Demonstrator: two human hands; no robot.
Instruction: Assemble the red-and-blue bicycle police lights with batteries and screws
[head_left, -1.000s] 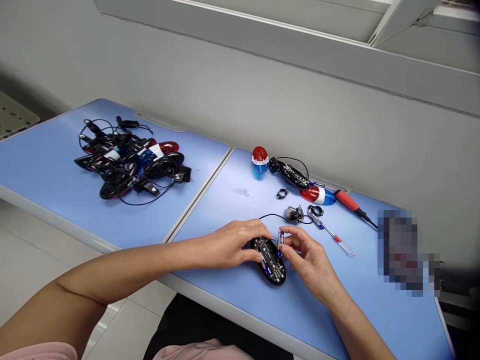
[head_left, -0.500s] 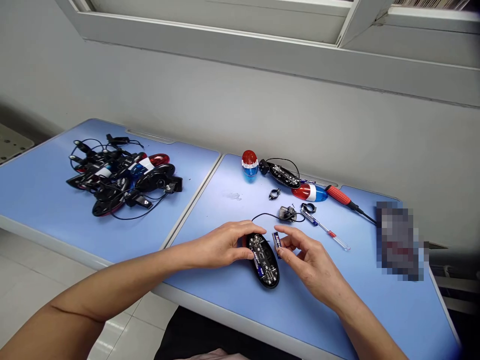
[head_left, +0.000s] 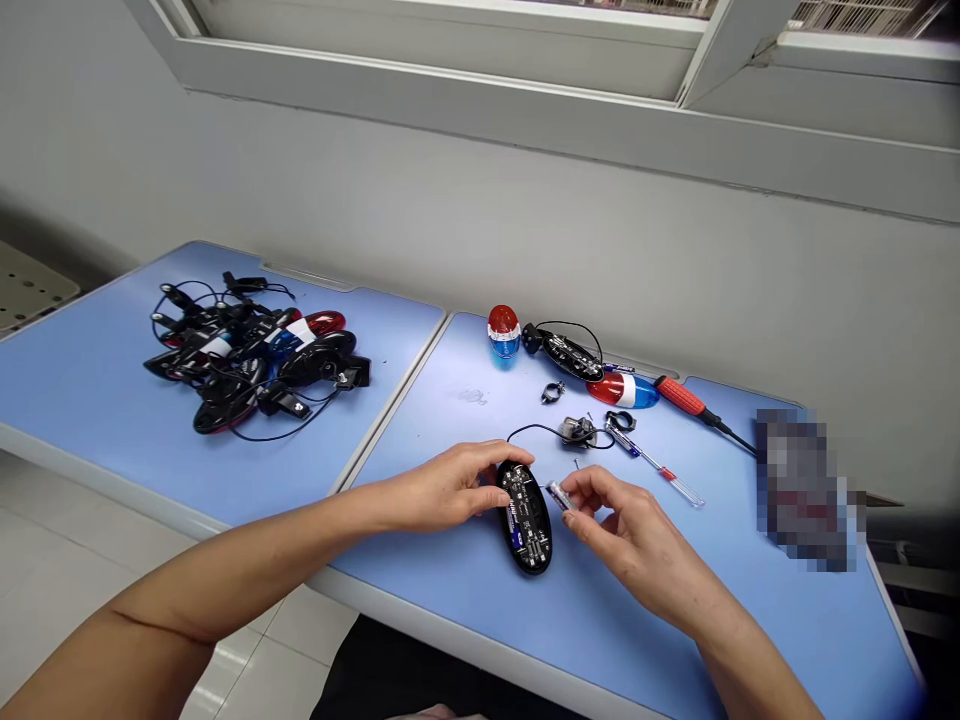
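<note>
A black oval bike-light housing point(head_left: 535, 535) lies on the blue table with its circuit board facing up. One blue battery point(head_left: 515, 526) sits along the board's left side. My left hand point(head_left: 454, 485) is closed on the upper left edge of the housing, thumb and fingers gripping it. Just right of the housing, my right hand point(head_left: 626, 525) pinches a second battery point(head_left: 559, 495), which is tilted and apart from the board. Behind the hands a cable runs to a small clear-and-black part point(head_left: 577, 432).
Several assembled lights point(head_left: 262, 350) are piled on the left table. At the back are a red-and-blue cover point(head_left: 504, 332), an opened light point(head_left: 571, 355), another cover point(head_left: 622, 390) and a red-handled tool point(head_left: 680, 396). A screwdriver point(head_left: 666, 473) and ring clamp point(head_left: 553, 392) lie nearer. A blurred dark object point(head_left: 802, 490) is far right.
My right hand has drawn slightly right and down, turning the battery from near upright to a slant. The housing has turned a little in my left hand. The view has shifted slightly.
</note>
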